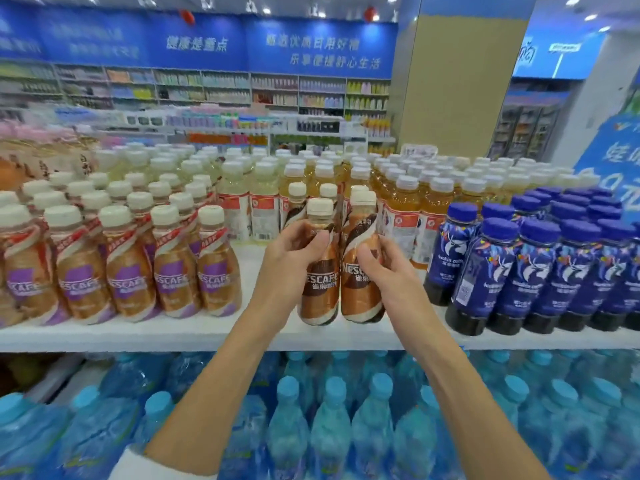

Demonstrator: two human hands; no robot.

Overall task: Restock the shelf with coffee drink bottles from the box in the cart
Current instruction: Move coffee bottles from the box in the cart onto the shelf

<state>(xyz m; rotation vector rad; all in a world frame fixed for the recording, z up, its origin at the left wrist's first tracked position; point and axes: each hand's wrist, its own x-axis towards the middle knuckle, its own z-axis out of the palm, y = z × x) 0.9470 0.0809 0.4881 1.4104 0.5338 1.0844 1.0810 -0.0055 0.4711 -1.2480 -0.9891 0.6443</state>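
Observation:
Two brown coffee drink bottles with cream caps stand side by side near the front of the white shelf (242,336). My left hand (294,251) grips the left coffee bottle (320,292) around its upper body. My right hand (384,268) grips the right coffee bottle (360,299) the same way. Two more bottles of the same kind (298,199) stand right behind them. The box and the cart are out of view.
Purple-labelled coffee bottles (128,268) fill the shelf to the left. Dark blue bottles (540,268) stand to the right, yellow tea bottles (401,202) behind. Bare white shelf lies between the purple row and my hands. Blue-capped water bottles (332,420) fill the lower shelf.

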